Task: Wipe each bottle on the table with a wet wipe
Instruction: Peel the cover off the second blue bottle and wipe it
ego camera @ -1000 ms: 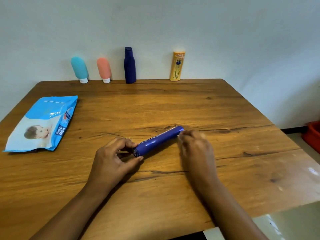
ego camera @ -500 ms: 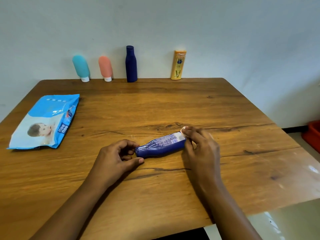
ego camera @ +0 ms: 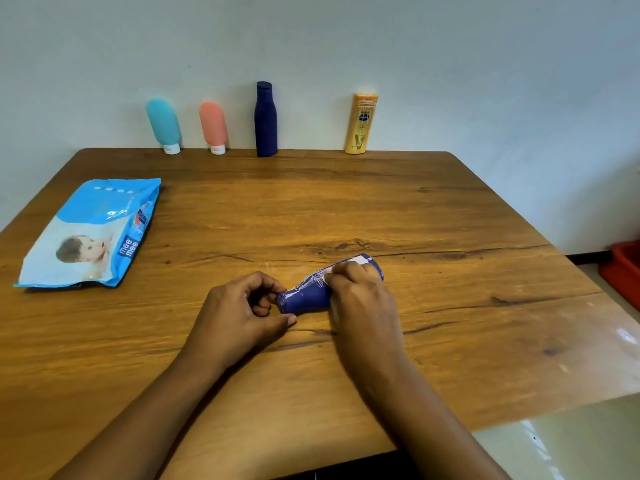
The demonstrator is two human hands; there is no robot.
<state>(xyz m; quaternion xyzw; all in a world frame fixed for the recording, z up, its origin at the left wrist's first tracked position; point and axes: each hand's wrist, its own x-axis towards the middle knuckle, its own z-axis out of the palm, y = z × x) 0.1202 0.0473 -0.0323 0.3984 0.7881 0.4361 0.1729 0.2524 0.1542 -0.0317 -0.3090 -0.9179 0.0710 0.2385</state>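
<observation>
Blue bottle (ego camera: 304, 297) lies on the worktop (ego camera: 346, 209); my right hand (ego camera: 360, 299) grips its body, my left hand (ego camera: 242, 313) pinches its cap. Four bottles by the wall seem left.

Five plastic bottles: dark blue one lying (ego camera: 304, 299), four standing: teal (ego camera: 163, 125), coral (ego camera: 213, 127), navy (ego camera: 265, 120), yellow (ego camera: 361, 124); one blue wet-wipe packet (ego camera: 90, 233).

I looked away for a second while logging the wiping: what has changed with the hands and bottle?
The right hand slid from the base onto the body of the lying blue plastic bottle, which has rolled label-up. The left hand stays at its cap. The wipes pack and four standing bottles are unmoved.
</observation>
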